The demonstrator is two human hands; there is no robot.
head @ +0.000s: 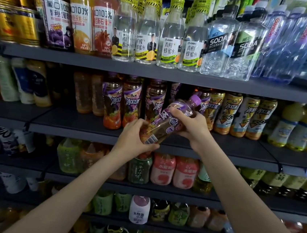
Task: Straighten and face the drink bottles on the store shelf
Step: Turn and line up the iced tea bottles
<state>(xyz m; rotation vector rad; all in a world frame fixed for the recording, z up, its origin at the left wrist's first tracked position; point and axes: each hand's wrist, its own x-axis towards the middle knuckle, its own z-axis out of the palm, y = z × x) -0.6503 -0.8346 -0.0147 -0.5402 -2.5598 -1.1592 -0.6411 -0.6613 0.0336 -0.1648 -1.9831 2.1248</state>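
Both arms reach up and forward from the bottom corners of my view, converging at the middle shelf (pixel 183 148). Between them is one purple-capped tea bottle (pixel 169 121), tilted hard, cap up and to the right, base down and to the left, held in the air just in front of the shelf edge.

Left hand (pixel 135 139): wrist nearly straight, back of hand toward me, fingers curled around the bottle's base end. Thumb lies along the underside, just below the barcode.

Right hand (pixel 191 126): wrist bent inward, fingers (pixel 177 112) wrapped over the bottle's upper body below the neck. Grip looks firm; label partly covered.

Behind the held bottle, a row of matching purple-label tea bottles (pixel 131 102) stands upright on the same shelf, labels forward. To the right, yellow-label tea bottles (pixel 243 116) stand close together. Upper shelf: clear honey-water bottles (pixel 148 32) and soda water bottles (pixel 233 47), upright.
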